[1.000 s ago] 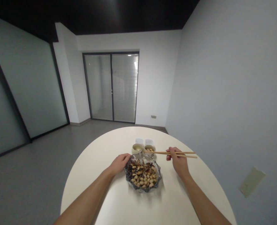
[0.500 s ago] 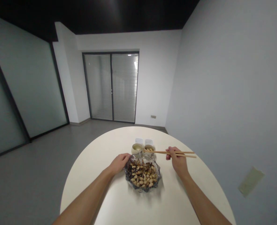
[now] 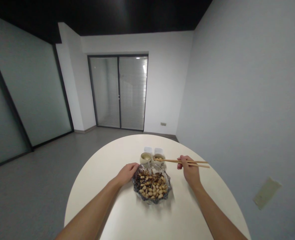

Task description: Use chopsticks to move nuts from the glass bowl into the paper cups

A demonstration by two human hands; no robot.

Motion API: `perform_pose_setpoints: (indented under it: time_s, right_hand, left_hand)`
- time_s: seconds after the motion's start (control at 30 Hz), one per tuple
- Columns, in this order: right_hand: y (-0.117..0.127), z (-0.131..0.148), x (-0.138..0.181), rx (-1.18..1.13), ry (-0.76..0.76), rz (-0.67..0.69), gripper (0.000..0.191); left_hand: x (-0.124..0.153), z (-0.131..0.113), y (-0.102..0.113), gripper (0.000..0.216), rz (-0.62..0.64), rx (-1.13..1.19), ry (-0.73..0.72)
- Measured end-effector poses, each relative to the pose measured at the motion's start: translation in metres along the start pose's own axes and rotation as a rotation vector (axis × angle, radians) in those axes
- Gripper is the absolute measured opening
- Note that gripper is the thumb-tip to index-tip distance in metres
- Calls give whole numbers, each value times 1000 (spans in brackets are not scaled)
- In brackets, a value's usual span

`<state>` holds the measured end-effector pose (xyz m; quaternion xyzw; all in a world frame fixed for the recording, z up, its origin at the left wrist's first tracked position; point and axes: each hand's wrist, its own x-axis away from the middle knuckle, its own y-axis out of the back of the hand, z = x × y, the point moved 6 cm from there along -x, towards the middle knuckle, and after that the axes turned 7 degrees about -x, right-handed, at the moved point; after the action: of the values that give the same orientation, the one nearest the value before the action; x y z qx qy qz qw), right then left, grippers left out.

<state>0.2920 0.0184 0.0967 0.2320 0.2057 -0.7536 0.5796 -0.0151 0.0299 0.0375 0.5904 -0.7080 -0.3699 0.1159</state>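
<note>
My right hand (image 3: 189, 170) is closed around a pair of wooden chopsticks (image 3: 171, 161). Their tips reach left over the mouth of a small right-hand cup (image 3: 159, 164), which has pale nuts in it. Whether the tips pinch a nut is too small to tell. Beside that cup stands a second, pale cup (image 3: 144, 161) with nothing I can make out inside. In front of both, a clear scalloped glass bowl (image 3: 167, 195) holds dark striped seeds and pistachio-like nuts. My left hand (image 3: 127, 174) grips the bowl's left rim, with its fingertips partly hidden.
Two small white squarish dishes (image 3: 147, 150) sit side by side behind the cups. Everything stands on a round cream table (image 3: 100, 166). A pale wall (image 3: 237, 100) rises close to the table's right side.
The chopstick tips have shifted slightly right and up, from the near-left rim of the right-hand cup to over its mouth. My left hand and the bowl stay in place.
</note>
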Motion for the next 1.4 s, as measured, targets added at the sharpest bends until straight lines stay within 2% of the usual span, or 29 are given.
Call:
perform_pose_setpoints:
  time_s: [0.5,0.83,1.4]
  right_hand:
    - [5,-3,-4,43,-5,-145,45]
    - [11,-24,-12,111,14,-150,43]
    - [7,-40,-12,110,-20,-84,44]
  left_hand:
    - [0,-2,1,51,-1,-3,3]
    - [0,0,0,52,5,-5,-8]
    - [1,-2,0,53,5,11,3]
